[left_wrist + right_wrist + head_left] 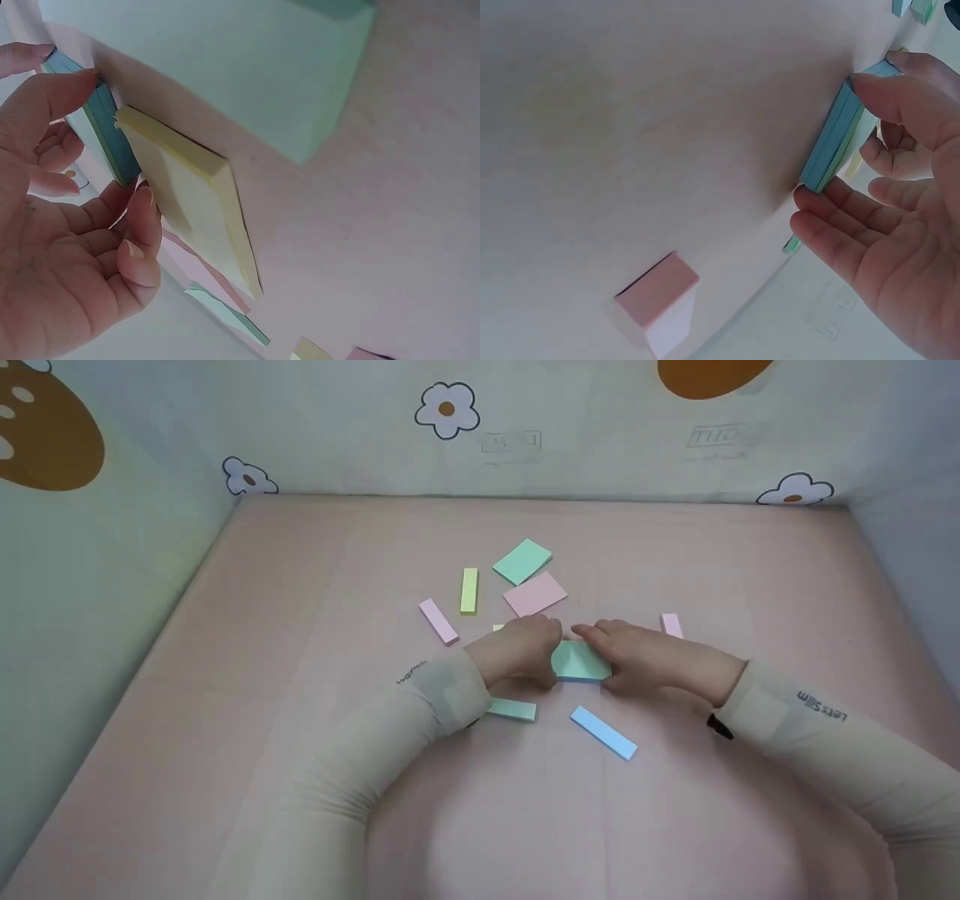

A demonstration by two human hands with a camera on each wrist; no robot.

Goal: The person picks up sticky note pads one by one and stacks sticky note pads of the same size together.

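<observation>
Left of the blue-and-green stack (581, 661) lay a slim pink strip (439, 622), then a yellow strip (469, 592), both straight-edged. A matt green strip (512, 709) sat on its near-left side. The left hand (521, 649) gripped the stack's left end between thumb and fingers. Beyond the stack were a smooth green pad (523, 561) and a pink pad (535, 594), flat oblongs, apparently paper. The stack's blue and green layers looked already lined up; the other pieces lay separate, seemingly not yet dealt with. A narrow blue strip (604, 733) lay on its near side. The right hand (641, 656) gripped its right end; farther right lay a short pink block (671, 625).
</observation>
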